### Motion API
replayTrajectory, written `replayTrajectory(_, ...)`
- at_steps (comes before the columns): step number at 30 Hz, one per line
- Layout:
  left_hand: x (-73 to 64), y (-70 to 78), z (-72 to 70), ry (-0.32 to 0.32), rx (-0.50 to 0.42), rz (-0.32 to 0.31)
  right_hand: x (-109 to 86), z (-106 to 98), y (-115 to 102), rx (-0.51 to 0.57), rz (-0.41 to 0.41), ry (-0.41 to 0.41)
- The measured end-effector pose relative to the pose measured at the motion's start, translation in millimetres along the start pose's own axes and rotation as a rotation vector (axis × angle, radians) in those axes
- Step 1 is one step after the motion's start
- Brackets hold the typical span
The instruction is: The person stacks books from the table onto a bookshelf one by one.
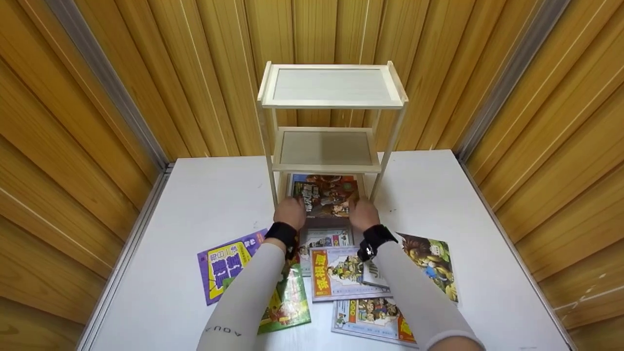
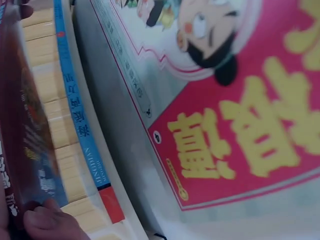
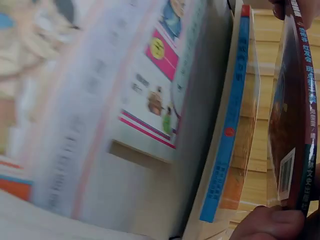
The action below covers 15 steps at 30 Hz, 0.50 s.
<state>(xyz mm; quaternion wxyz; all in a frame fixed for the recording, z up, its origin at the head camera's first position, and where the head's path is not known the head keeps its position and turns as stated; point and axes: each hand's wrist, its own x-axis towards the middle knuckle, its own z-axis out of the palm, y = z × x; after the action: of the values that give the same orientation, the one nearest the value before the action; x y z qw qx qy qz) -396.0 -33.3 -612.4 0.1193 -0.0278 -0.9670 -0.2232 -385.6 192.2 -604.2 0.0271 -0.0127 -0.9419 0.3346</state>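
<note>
A dark brown picture book [image 1: 327, 197] is held level at the shelf's bottom tier by both hands. My left hand [image 1: 291, 213] grips its left edge, thumb on one face in the left wrist view. On the opposite edge, my right hand [image 1: 364, 214] pinches the cover; its thumb [image 3: 280, 222] shows beside the dark spine. Beneath the held book, apart from it, a book with a blue spine [image 3: 227, 130] lies on the bottom tier. How far the fingers reach under the brown book is hidden in the head view.
The pale wooden shelf [image 1: 334, 105] has two more tiers above. Nearer me, several books lie on the white table [image 1: 195, 195]: a purple one [image 1: 214, 263], a green one [image 1: 292, 302], comics with a red title panel [image 1: 321, 273], and a lion-covered one [image 1: 431, 258]. Wood-patterned walls stand around.
</note>
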Motion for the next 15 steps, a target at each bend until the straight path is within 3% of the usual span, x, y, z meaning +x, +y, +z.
replayTrajectory(2, 6.1, 0.1, 1.9, 0.041, -0.004, -0.012, 9.7, -2.0, -3.6, -0.017, -0.005, -0.004)
replayTrajectory(6, 16.0, -2.2, 8.0, 0.127, 0.027, 0.027, 22.6, -4.0, -8.7, -0.033, 0.009, -0.027)
replayTrajectory(9, 24.0, -4.5, 11.1, 0.149, 0.146, 0.127, 25.8, -5.1, -10.2, -0.037, 0.014, -0.026)
replayTrajectory(13, 34.2, -2.4, 7.5, 0.101, 0.313, 0.234, 29.9, -5.0, -9.0, -0.039, 0.029, -0.021)
replayTrajectory(15, 39.3, 0.4, 3.1, 0.088, 0.332, 0.252, 33.4, -4.8, -9.1, -0.029, 0.047, -0.010)
